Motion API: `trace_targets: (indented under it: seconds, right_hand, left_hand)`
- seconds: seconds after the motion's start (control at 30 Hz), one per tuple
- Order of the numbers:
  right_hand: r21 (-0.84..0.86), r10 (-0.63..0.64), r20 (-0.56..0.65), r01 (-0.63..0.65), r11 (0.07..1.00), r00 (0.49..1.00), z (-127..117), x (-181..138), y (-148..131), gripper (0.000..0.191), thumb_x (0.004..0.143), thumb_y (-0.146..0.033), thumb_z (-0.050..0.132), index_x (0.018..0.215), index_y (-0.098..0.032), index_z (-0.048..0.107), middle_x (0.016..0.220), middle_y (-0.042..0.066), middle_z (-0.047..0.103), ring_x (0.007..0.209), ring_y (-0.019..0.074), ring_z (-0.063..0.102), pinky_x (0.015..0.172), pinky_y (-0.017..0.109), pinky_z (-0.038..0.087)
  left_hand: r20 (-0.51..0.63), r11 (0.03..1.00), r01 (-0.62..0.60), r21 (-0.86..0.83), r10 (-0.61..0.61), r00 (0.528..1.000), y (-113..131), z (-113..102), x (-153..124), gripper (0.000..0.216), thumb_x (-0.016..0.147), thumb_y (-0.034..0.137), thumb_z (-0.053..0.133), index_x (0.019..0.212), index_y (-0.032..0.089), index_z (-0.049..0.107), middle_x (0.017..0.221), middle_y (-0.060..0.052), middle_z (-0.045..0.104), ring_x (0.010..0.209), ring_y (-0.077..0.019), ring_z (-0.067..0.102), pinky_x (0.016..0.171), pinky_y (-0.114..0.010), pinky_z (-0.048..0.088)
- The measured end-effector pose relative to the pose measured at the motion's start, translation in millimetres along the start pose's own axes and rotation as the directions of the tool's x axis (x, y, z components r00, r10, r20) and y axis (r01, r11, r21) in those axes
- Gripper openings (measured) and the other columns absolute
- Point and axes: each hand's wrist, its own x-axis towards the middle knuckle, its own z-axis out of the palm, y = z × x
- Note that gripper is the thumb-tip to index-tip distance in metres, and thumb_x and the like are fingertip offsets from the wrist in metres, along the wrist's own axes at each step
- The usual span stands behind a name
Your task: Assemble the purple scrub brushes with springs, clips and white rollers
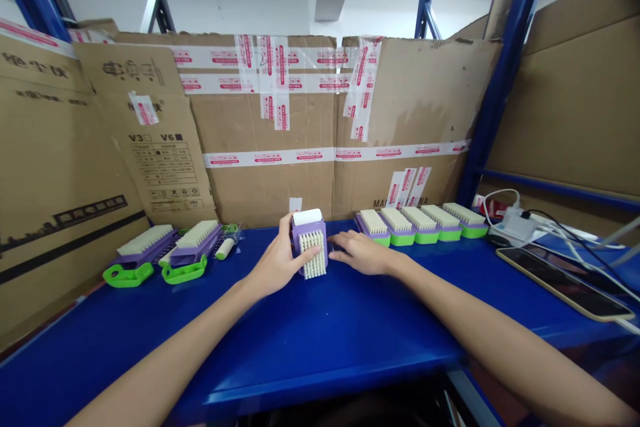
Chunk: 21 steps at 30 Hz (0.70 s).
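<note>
My left hand (281,257) is closed around a purple scrub brush (313,253). The brush is held upright above the blue tabletop, its cream bristles facing me and a white roller across its top. The left thumb presses on the bristles. Just to the right of the brush is my right hand (364,252), palm down, with its fingers stretched toward the brush's side and somewhat apart. Nothing shows in that hand; whether its fingertips touch the brush I cannot tell.
Several purple and green brushes (401,225) stand in a row at back right. Two brushes with green handles (193,247) lie at left, beside a small roller (225,248). A phone (565,282) and white cables lie at far right. Cardboard (270,187) walls the back.
</note>
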Motion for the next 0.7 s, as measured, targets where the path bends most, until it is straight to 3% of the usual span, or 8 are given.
trace_targets:
  seconds: [0.13,0.47,0.7]
  right_hand:
    - [-0.007,-0.013,0.039,0.013,1.0,0.999,2.0,-0.7,2.7,0.048,0.107,-0.03,0.063,0.15,-0.014,0.054,0.133,0.019,0.068,0.122,0.0338,0.063,0.102,0.048,0.051]
    - [-0.072,0.095,0.027,-0.093,0.993,0.995,-1.7,-3.8,-0.2,0.069,0.091,-0.016,0.06,0.157,-0.01,0.039,0.149,0.026,0.058,0.131,0.0383,0.061,0.106,0.055,0.048]
    - [-0.13,0.141,0.002,-0.139,0.982,0.99,-3.0,-4.3,-3.8,0.053,0.09,-0.018,0.06,0.141,-0.011,0.049,0.134,0.024,0.066,0.122,0.0391,0.065,0.098,0.052,0.049]
  left_hand:
    - [0.008,1.0,0.003,-0.028,-0.002,1.0,-1.3,0.0,-0.2,0.083,0.097,0.055,0.072,0.158,0.024,0.024,0.148,-0.018,0.062,0.129,-0.035,0.067,0.109,-0.056,0.054]
    - [0.001,0.993,-0.001,-0.115,0.001,1.0,-6.3,3.6,0.5,0.085,0.098,0.054,0.072,0.159,0.024,0.021,0.158,-0.02,0.052,0.138,-0.0341,0.061,0.113,-0.053,0.053]
    - [0.037,0.983,0.067,-0.172,-0.061,0.997,-10.2,5.4,0.9,0.08,0.098,0.058,0.071,0.154,0.024,0.026,0.148,-0.017,0.059,0.132,-0.0321,0.065,0.113,-0.054,0.054]
